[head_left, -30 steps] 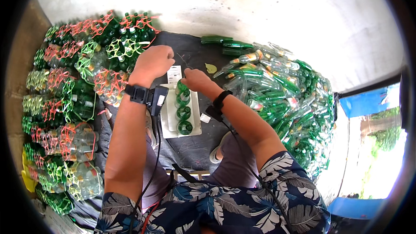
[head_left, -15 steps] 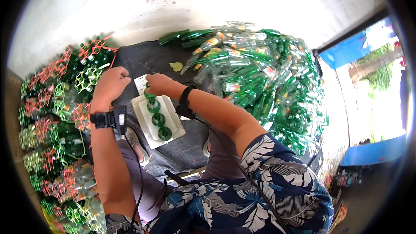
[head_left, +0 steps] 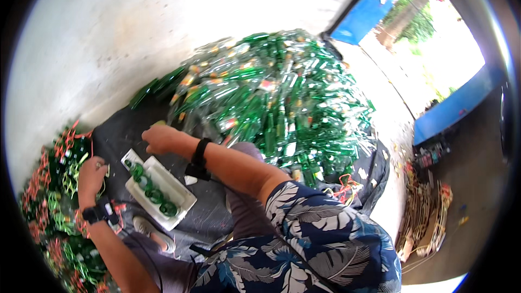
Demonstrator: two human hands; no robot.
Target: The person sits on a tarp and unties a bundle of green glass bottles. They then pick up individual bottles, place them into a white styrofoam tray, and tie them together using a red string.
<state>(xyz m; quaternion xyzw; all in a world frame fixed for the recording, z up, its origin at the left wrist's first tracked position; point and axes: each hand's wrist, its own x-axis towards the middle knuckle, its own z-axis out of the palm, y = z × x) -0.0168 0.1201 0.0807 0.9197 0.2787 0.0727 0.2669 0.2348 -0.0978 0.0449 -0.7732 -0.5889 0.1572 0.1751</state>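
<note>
Two hands over a dark sheet (head_left: 217,214). Left hand (head_left: 91,178): fingers curled, resting at the edge of the green-and-red woven pieces (head_left: 59,184); contents not discernible. Right hand (head_left: 161,139): loosely closed, any hold unclear, just beyond the white tray (head_left: 173,184) carrying green rings (head_left: 154,194). Heap of green plastic bottles (head_left: 277,103) behind.
</note>
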